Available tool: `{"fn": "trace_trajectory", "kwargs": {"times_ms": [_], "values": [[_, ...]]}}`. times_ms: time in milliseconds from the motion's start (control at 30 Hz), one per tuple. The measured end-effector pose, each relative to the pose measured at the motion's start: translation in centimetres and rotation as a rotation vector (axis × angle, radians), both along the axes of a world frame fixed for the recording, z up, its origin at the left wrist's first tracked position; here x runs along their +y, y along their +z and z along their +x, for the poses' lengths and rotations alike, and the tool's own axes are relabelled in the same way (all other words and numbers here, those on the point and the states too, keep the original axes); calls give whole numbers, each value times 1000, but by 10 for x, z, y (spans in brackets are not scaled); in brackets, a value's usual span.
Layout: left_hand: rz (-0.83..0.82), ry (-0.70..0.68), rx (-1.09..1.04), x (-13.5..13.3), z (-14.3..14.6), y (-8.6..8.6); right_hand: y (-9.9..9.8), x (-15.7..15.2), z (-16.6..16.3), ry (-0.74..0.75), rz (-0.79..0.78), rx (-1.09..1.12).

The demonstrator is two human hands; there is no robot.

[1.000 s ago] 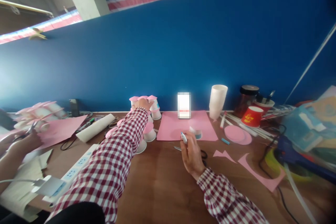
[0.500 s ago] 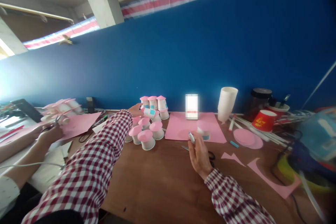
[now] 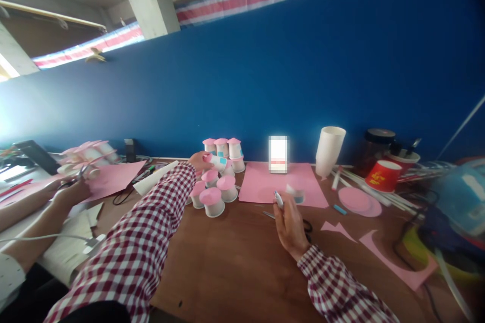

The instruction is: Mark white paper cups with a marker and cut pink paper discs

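My left hand [image 3: 200,161] reaches to the far side of the table, closed on a tilted white paper cup [image 3: 219,163] with a blue patch. Around it stand several upturned cups [image 3: 214,208] with pink cone-shaped paper roofs, some stacked at the back. My right hand [image 3: 291,223] is closed around a white marker [image 3: 279,199], its tip pointing up and away. Just beyond that hand, a small white piece with a blue-grey patch [image 3: 296,194] lies on a pink paper sheet [image 3: 261,181]. Scissors with black handles [image 3: 307,229] lie partly hidden beneath my right hand.
At the right are a stack of white cups [image 3: 330,149], pink paper discs [image 3: 356,199], a blue cap-like piece [image 3: 340,209], a red cup [image 3: 383,176] and pink offcuts [image 3: 397,262]. Another person's hands [image 3: 74,189] hold scissors over pink paper at the left.
My left hand has shifted slightly right with the tilted cup, now closer among the roofed cups. My right hand keeps the marker in nearly the same place.
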State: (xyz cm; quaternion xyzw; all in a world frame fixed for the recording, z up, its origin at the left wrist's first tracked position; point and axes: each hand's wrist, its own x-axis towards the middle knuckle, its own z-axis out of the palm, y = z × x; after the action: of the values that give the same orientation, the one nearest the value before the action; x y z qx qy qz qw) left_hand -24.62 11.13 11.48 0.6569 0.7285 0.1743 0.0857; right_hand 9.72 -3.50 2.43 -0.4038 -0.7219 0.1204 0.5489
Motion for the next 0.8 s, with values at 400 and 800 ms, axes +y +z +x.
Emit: {"fn": "trace_trajectory", "kwargs": {"times_ms": [400, 800], "values": [[155, 87, 55, 5, -22, 48, 1, -1, 0, 35, 21, 19], [-28, 62, 365, 13, -26, 54, -1, 0, 0, 35, -13, -13]]}}
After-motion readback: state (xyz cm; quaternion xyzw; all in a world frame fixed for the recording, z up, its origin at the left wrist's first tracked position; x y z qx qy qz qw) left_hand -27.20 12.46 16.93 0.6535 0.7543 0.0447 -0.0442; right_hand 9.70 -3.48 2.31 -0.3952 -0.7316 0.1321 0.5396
